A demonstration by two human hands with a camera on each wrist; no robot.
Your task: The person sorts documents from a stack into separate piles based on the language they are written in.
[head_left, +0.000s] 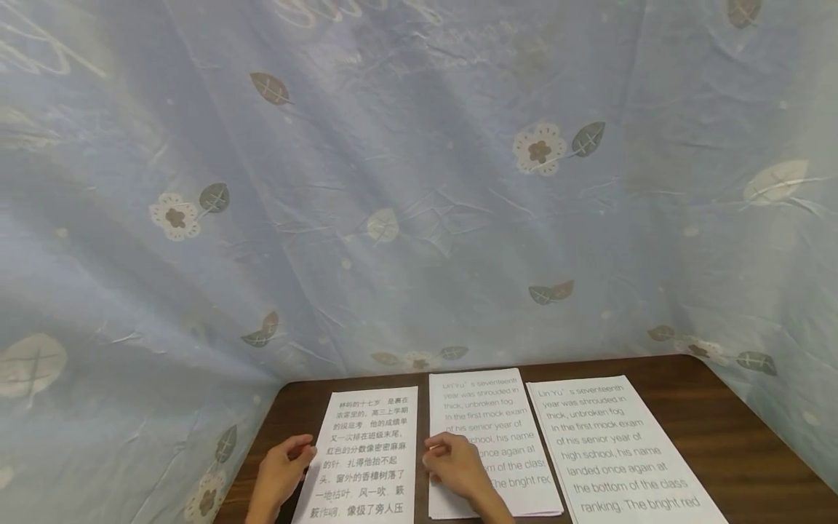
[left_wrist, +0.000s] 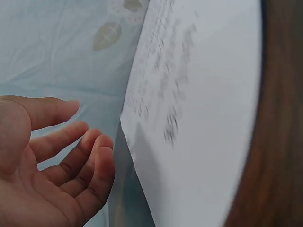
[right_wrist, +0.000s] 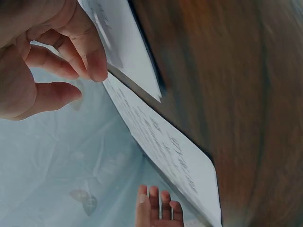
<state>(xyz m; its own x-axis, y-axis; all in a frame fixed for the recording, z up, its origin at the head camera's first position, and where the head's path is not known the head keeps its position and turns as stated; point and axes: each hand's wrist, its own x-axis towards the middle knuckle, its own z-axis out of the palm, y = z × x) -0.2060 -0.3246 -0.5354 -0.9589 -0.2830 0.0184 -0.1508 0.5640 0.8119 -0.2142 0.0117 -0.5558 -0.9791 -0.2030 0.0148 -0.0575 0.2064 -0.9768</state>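
Note:
My left hand (head_left: 281, 473) hovers by the left edge of a paper sheet with large printed Chinese text (head_left: 369, 455). Its fingers are loosely curved, and in the left wrist view the thumb and fingertips stand apart with nothing between them. My right hand (head_left: 461, 469) is over the left part of the middle stack of paper, printed in English (head_left: 484, 404), and hides some of its lines. In the right wrist view its thumb (right_wrist: 59, 94) and fingers are bent towards each other but apart, holding nothing. A second English stack (head_left: 615, 451) lies to the right.
All the papers lie side by side on a dark brown wooden table (head_left: 727, 422), with narrow strips of wood between them. A pale blue cloth (head_left: 419, 182) with leaf and flower prints hangs behind the table and along its sides.

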